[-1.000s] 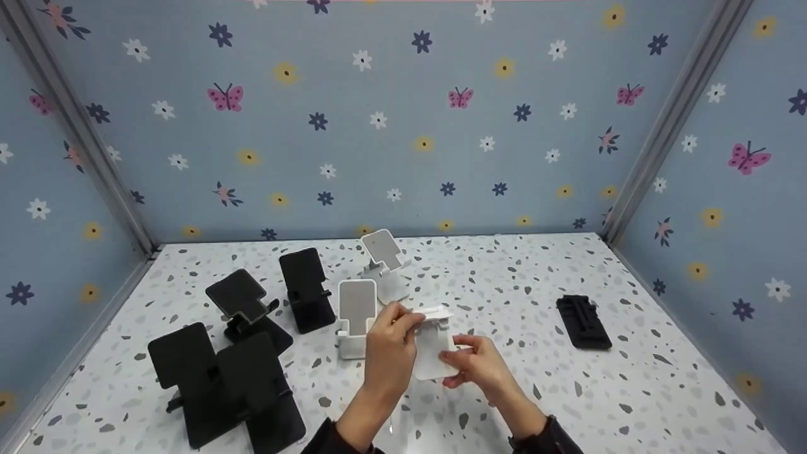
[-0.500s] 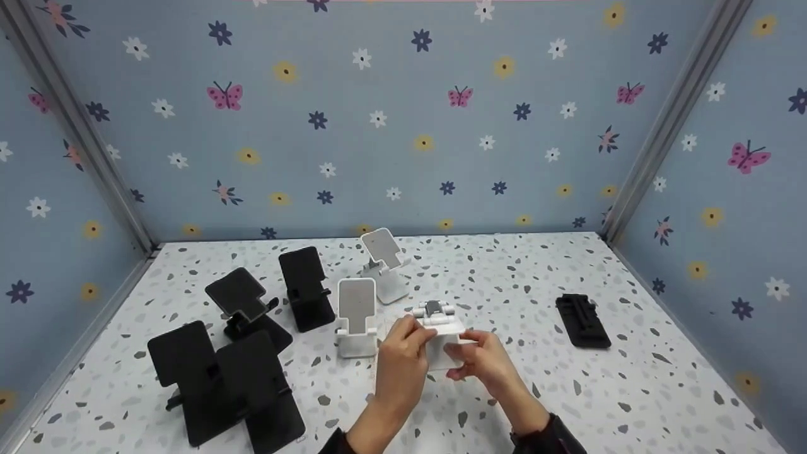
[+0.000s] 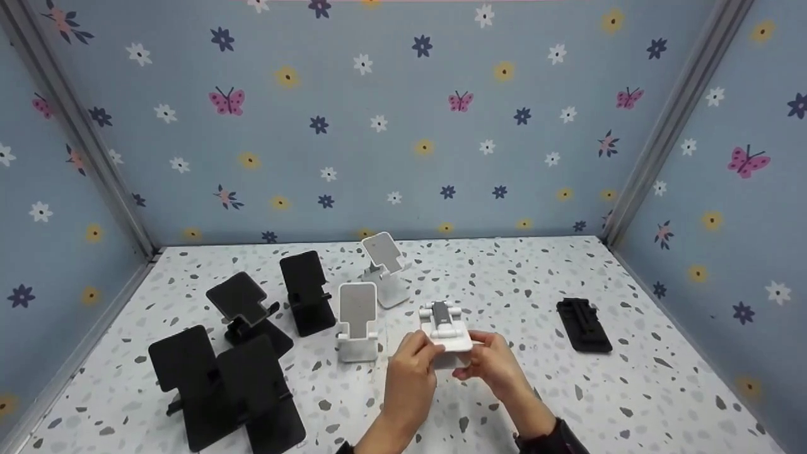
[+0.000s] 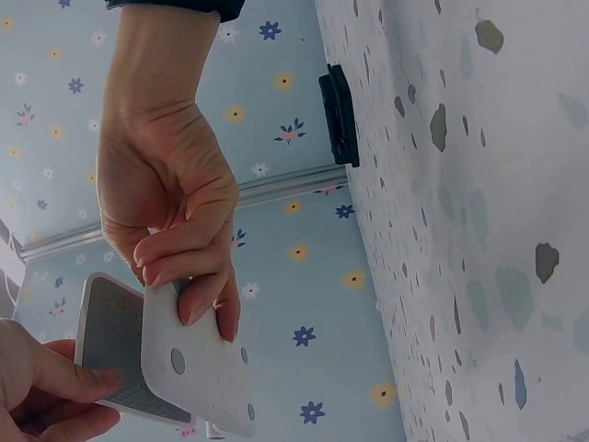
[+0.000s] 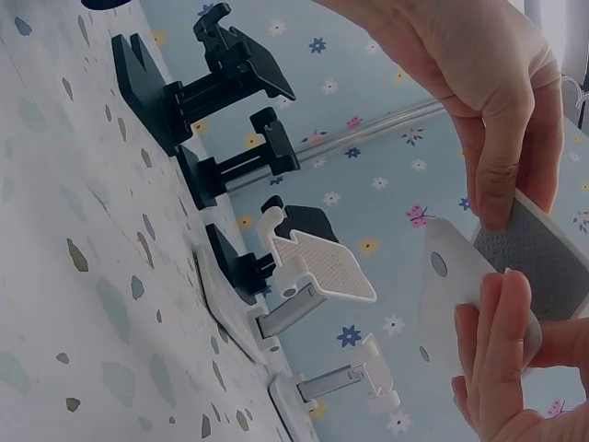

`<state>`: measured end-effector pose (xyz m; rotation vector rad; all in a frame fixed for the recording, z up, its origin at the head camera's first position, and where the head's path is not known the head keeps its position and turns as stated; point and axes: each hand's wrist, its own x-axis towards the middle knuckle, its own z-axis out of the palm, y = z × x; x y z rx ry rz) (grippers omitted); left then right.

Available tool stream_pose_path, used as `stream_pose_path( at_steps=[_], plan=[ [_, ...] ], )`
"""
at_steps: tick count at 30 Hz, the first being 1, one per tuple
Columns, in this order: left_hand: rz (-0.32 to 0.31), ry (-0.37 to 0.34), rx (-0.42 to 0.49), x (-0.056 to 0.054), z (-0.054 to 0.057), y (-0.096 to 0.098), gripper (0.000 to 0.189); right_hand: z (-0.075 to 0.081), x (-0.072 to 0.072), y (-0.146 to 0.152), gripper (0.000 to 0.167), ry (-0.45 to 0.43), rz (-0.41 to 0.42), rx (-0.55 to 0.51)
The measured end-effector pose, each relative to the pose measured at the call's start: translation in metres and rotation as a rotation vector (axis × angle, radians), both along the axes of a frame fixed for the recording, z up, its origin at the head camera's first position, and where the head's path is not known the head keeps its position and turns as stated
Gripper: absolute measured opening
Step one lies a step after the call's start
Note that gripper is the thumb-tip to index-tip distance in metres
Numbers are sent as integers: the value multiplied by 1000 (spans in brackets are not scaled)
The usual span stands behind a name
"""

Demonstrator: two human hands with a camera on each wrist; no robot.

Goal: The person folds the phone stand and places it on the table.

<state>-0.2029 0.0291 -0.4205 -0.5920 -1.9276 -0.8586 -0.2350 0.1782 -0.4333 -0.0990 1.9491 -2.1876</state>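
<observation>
Between both hands, in front of me and over the table, is a white folding phone stand (image 3: 444,328), its hinge arm with a grey strip facing up in the head view. My left hand (image 3: 410,378) pinches the grey-padded plate (image 4: 129,345) between thumb and fingers. With its fingers bent round the edge, my right hand (image 3: 498,362) grips the other white plate (image 5: 456,267), which has small round grey feet. The two plates stand apart at an angle, as both wrist views show. Two white phone stands, one near (image 3: 357,309) and one farther back (image 3: 383,252), stand unfolded left of my hands.
Several unfolded black phone stands (image 3: 243,296) occupy the left part of the speckled table (image 3: 504,284). A folded black phone stand (image 3: 584,325) lies flat on the right. Flower-patterned walls (image 3: 403,139) enclose the back and both sides.
The held white stand has turned so its hinge arm now faces up, and its two plates have spread apart. Both hands kept hold of it, the left moving slightly right.
</observation>
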Motion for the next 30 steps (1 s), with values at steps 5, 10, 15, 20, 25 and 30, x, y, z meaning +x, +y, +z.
stream_pose_path(
  at_steps=[5,10,15,20,25,30],
  plan=[
    [-6,-5,5,2,-3,-1,29,0,1,0,41,-3,7,8],
    [-21,-4,15,2,-3,-4,30,0,1,0,40,34,64,33],
    [-31,0,33,1,-2,-7,32,1,1,2,38,37,121,22],
    [-30,-1,27,2,-2,-7,30,3,0,4,51,-1,131,9],
    [-28,-1,22,3,-4,-7,29,5,-1,3,55,-10,130,24],
    [-35,-28,22,3,-7,-7,30,6,-1,2,50,-15,118,23]
  ],
)
